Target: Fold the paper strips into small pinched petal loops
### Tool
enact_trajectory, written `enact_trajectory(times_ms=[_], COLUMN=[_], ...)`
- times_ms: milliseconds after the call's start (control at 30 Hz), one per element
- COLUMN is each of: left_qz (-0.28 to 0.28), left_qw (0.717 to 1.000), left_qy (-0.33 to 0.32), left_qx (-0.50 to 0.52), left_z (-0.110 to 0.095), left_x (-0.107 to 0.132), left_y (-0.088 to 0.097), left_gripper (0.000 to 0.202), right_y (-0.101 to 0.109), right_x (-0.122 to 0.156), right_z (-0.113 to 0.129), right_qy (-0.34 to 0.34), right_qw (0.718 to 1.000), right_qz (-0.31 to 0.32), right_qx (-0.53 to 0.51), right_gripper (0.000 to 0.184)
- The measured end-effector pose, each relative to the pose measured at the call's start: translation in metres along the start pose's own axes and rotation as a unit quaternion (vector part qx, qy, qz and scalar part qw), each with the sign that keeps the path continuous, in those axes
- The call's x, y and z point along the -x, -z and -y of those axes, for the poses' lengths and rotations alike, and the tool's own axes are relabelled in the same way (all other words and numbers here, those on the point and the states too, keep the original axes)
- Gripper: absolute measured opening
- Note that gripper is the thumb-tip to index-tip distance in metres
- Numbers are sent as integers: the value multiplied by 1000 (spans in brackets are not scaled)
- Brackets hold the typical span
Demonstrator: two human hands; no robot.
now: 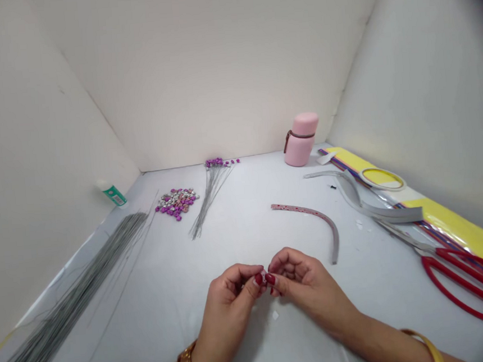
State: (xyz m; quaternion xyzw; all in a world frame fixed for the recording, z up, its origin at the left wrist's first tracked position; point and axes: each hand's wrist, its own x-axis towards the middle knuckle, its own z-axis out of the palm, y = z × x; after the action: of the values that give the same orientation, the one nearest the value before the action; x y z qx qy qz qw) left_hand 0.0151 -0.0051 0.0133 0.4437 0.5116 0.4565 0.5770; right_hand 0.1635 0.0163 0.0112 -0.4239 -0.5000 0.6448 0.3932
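My left hand (234,294) and my right hand (307,282) meet low in the middle, fingertips almost touching. Between both thumbs and forefingers is pinched a small pale piece (264,276), too small and covered to name. On the white table just below the fingers lies a tiny white square scrap (275,315). A curved pinkish-grey strip with red spots (307,212) rests beyond my right hand, apart from it. Farther off, a heap of purple, silver and pinkish beads (178,202) sits beside thin wires (211,197) whose far ends carry purple beads.
A long bundle of grey wires (75,308) lies along the left. By the left wall is a green-labelled bottle (113,193). A pink flask (300,145) stands at the back. Red-handled scissors (433,271), grey strips (379,212), a tape roll (363,179) and yellow packets (460,224) occupy the right.
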Motion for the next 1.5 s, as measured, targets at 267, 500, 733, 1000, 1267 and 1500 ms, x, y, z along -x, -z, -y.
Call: enact_trajectory(times_ms=[267,500,733,1000,1267,1500], left_qz=[15,10,39,55,76,75], left_qw=[999,998,995,998,993,994], left_qy=[10,27,37,-34,-67,-74], left_qx=[45,52,82,16,-53,-5], left_z=[1,3,-1,1,0,-2], left_x=[-1,-1,-1,2,0,1], left_y=[0,-1,-1,1,3,1], left_gripper=[15,19,20,21,24,17], right_y=[3,1,3,3,2,2], right_x=[-1,-2,-1,-1,2,0], right_z=[-7,-4,-5,-8,-3,-5], right_qy=[-59,-62,-52,-44,-14,-97], right_qw=[997,996,997,997,996,981], right_qz=[22,26,42,69,79,124], right_qx=[-41,-52,-40,-12,33,-117], right_gripper=[21,24,22,23,21,22])
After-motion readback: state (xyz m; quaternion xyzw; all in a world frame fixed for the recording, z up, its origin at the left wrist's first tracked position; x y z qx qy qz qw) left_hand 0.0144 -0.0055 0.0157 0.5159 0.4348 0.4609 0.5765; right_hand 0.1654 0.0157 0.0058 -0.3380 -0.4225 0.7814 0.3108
